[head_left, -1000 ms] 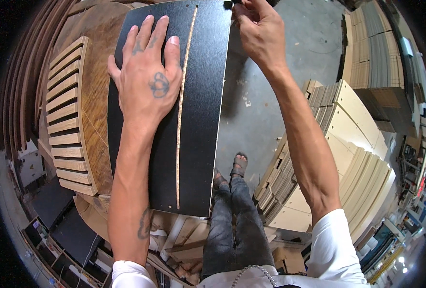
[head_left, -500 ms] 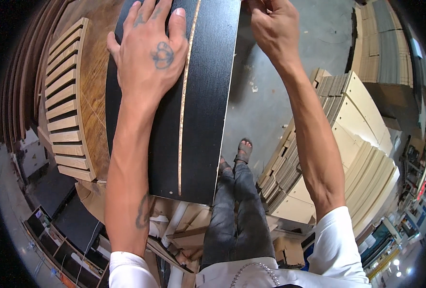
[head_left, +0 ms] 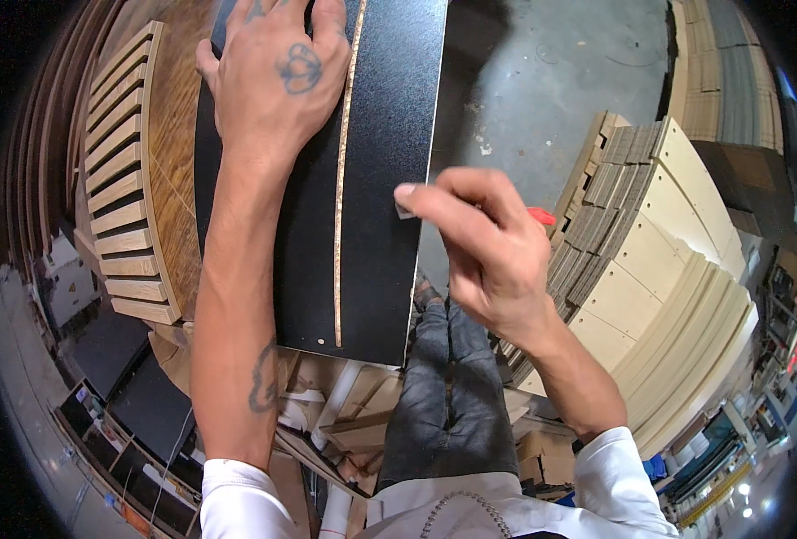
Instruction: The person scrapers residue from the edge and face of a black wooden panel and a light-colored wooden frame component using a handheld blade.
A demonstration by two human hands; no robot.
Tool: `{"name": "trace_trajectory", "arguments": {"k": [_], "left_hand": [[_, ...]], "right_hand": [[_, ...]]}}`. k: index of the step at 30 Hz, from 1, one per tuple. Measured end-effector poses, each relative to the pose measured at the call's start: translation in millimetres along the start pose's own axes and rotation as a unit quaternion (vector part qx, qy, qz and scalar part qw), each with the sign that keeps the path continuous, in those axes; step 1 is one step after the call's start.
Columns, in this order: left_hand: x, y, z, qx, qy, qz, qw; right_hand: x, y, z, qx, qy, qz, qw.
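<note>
A long black board (head_left: 380, 260) lies in front of me, with a narrow light groove (head_left: 339, 225) along its length and a small hole near its near end. My left hand (head_left: 277, 81) rests on the board's left part, fingers spread; its fingertips run out at the top of the picture. In my closed right hand (head_left: 497, 238), over the board's right edge, is a small tool with a red end (head_left: 540, 216) and a flat grey tip (head_left: 405, 212). My fingers hide most of it, so its exact kind does not show.
Under the board is a brown wooden tabletop (head_left: 169, 162), with a slatted wooden piece (head_left: 124, 189) at the left. Stacked cut panels (head_left: 641, 278) stand on the right, close to my right forearm. Wood offcuts (head_left: 363, 436) lie below the board's near end.
My right hand has come back toward me from the far right edge of the board, and the tool in it now shows. My left hand stays on the board, slightly farther up.
</note>
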State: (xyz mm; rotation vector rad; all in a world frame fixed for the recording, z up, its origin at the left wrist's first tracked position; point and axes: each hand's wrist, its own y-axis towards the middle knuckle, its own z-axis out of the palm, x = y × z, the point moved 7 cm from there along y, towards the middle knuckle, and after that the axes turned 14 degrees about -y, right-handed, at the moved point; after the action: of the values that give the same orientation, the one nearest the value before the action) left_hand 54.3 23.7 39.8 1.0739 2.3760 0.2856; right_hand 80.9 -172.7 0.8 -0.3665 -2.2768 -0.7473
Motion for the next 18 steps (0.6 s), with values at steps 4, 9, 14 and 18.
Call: {"name": "trace_trajectory", "arguments": {"k": [4, 9, 14, 18], "left_hand": [[16, 6, 4, 0.020, 0.019, -0.007, 1.000], [11, 5, 3, 0.007, 0.002, 0.003, 1.000], [22, 9, 12, 0.037, 0.020, -0.032, 0.999], [28, 10, 5, 0.023, 0.028, -0.030, 0.999]], "right_hand": [[-29, 42, -11, -0.085, -0.046, 0.009, 0.995], [-63, 112, -8, -0.160, -0.030, -0.020, 0.986], [-28, 50, -1, -0.125, -0.091, -0.052, 0.987], [25, -17, 1, -0.019, -0.028, -0.007, 0.999]]}}
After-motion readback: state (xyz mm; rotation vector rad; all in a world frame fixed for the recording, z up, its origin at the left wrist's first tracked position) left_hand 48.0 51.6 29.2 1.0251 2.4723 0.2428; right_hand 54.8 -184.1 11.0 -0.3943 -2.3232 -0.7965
